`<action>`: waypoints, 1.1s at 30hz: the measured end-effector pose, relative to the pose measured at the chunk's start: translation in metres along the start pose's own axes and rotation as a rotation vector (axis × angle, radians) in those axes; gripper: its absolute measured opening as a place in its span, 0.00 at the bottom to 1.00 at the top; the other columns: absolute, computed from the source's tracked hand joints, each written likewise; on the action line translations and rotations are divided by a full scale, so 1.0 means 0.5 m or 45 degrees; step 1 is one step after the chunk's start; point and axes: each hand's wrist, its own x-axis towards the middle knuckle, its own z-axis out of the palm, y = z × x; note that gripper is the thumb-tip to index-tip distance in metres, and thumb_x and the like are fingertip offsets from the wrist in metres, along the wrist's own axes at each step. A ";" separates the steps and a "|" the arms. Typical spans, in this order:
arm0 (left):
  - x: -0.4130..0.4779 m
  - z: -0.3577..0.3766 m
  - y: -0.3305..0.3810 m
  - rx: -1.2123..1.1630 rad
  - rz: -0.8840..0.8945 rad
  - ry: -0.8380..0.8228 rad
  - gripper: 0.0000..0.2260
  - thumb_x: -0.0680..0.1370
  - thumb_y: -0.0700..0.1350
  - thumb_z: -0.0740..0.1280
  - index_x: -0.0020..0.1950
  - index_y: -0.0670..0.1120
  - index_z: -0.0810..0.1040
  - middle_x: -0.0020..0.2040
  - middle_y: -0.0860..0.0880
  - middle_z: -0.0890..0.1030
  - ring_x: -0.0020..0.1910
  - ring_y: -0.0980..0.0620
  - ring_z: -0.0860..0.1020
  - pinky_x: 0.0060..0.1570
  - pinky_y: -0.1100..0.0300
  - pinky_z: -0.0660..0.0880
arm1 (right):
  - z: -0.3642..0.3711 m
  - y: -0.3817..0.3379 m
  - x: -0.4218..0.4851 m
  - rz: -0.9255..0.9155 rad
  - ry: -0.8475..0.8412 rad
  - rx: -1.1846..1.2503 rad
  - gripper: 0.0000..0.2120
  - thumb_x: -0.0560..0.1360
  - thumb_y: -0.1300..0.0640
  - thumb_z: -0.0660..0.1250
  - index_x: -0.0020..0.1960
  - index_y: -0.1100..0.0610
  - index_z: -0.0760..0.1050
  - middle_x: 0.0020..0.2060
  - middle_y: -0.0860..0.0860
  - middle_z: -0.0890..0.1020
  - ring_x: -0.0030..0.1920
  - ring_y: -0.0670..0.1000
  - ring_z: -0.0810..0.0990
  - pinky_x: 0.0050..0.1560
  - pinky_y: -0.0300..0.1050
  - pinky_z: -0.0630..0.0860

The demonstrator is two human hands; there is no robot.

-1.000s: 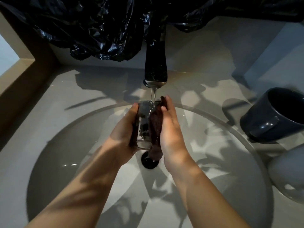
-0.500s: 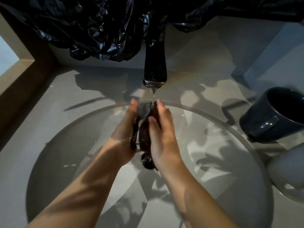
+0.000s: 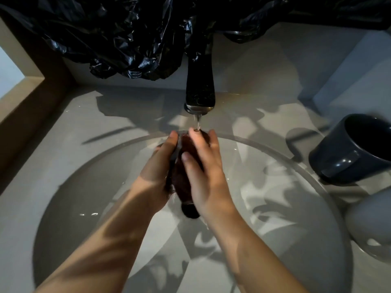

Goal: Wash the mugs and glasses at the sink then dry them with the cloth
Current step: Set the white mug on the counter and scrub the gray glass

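Right hand (image 3: pixel 208 178) slid over glass (image 3: pixel 179 142), left hand (image 3: pixel 156 172) grips, sink (image 3: pixel 296 218) roomy

We record no legible text, label, brand, number or sign on any item in view.
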 end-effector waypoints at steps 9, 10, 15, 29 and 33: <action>0.004 -0.001 0.001 0.102 0.045 -0.032 0.18 0.78 0.56 0.60 0.54 0.44 0.81 0.45 0.44 0.85 0.45 0.48 0.84 0.49 0.53 0.79 | 0.005 0.002 -0.017 0.038 0.002 -0.022 0.22 0.75 0.41 0.57 0.67 0.29 0.57 0.75 0.40 0.55 0.73 0.39 0.55 0.67 0.32 0.57; 0.002 -0.003 0.003 0.086 0.039 -0.023 0.19 0.78 0.56 0.60 0.56 0.44 0.80 0.48 0.43 0.84 0.48 0.46 0.83 0.52 0.52 0.77 | 0.005 0.003 -0.013 0.016 -0.008 -0.050 0.21 0.75 0.40 0.57 0.66 0.29 0.59 0.75 0.39 0.54 0.73 0.37 0.54 0.66 0.29 0.55; 0.001 0.002 -0.004 -0.058 -0.055 0.001 0.18 0.78 0.57 0.59 0.51 0.44 0.81 0.43 0.44 0.85 0.39 0.48 0.84 0.44 0.55 0.79 | -0.022 0.000 0.037 0.336 0.038 0.496 0.19 0.82 0.52 0.55 0.71 0.39 0.63 0.63 0.46 0.74 0.63 0.48 0.74 0.59 0.39 0.72; 0.001 0.006 -0.004 0.098 0.083 0.033 0.20 0.75 0.60 0.62 0.49 0.44 0.80 0.39 0.45 0.85 0.34 0.51 0.83 0.32 0.61 0.78 | -0.004 0.002 0.007 0.251 0.057 0.346 0.21 0.80 0.49 0.59 0.71 0.39 0.62 0.62 0.42 0.74 0.64 0.46 0.73 0.56 0.33 0.70; 0.000 -0.008 0.006 0.127 0.047 0.053 0.22 0.76 0.59 0.60 0.57 0.44 0.80 0.50 0.42 0.84 0.48 0.46 0.83 0.50 0.53 0.78 | 0.003 0.002 -0.016 0.075 -0.001 0.076 0.21 0.76 0.45 0.61 0.68 0.37 0.66 0.71 0.36 0.62 0.68 0.32 0.59 0.64 0.26 0.57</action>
